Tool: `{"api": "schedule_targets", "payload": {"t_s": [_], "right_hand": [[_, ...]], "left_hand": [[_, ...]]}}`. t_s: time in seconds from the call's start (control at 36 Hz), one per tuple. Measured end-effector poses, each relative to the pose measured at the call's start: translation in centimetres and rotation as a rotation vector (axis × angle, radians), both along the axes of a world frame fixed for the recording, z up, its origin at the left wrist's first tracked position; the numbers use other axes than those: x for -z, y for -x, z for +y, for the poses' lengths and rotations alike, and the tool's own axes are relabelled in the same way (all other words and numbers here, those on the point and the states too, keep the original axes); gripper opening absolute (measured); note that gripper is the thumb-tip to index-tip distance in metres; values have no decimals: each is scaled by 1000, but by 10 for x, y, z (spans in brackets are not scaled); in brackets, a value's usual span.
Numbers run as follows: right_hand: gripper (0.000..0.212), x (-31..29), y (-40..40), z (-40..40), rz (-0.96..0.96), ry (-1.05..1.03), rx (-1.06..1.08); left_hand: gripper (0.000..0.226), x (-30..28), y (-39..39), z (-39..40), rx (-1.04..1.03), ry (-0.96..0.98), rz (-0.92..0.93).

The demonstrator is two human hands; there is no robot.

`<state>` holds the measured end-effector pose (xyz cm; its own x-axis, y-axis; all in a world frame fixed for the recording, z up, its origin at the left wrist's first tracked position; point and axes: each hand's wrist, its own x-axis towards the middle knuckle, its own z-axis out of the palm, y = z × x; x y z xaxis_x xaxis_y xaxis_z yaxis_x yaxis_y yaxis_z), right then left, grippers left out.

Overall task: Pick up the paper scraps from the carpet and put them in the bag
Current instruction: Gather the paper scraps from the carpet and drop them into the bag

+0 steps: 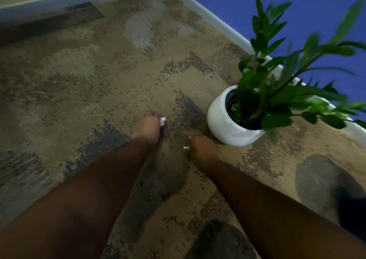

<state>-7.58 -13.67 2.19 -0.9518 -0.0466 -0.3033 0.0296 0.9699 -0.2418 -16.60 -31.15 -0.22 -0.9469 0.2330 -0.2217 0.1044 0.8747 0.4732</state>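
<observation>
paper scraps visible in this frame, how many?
3. One paper scrap sits at the left hand's fingertips. Two smaller bits, and, lie by the right hand. The hands may hide more; blur makes it uncertain.

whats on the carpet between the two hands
In the head view, mostly bare carpet, with one white paper scrap lying just beside the right hand, across from the left hand.

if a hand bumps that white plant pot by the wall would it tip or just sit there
The white pot looks squat and wide-bodied, so it would probably stay put. The plant leans well out past the rim, so a push on the leaves might rock it. The carpet likely resists sliding.
</observation>
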Motion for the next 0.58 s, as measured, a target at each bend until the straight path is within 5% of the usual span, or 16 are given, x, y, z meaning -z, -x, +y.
{"api": "schedule_targets", "payload": {"t_s": [0.33, 0.58], "right_hand": [[25, -42, -84, 65, 1, -54, 87], [20, -96, -130, 140, 59, -167, 138]], "left_hand": [[39, -43, -64, 87, 489, 102, -330], [30, -110, -111, 177, 708, 121, -295]]}}
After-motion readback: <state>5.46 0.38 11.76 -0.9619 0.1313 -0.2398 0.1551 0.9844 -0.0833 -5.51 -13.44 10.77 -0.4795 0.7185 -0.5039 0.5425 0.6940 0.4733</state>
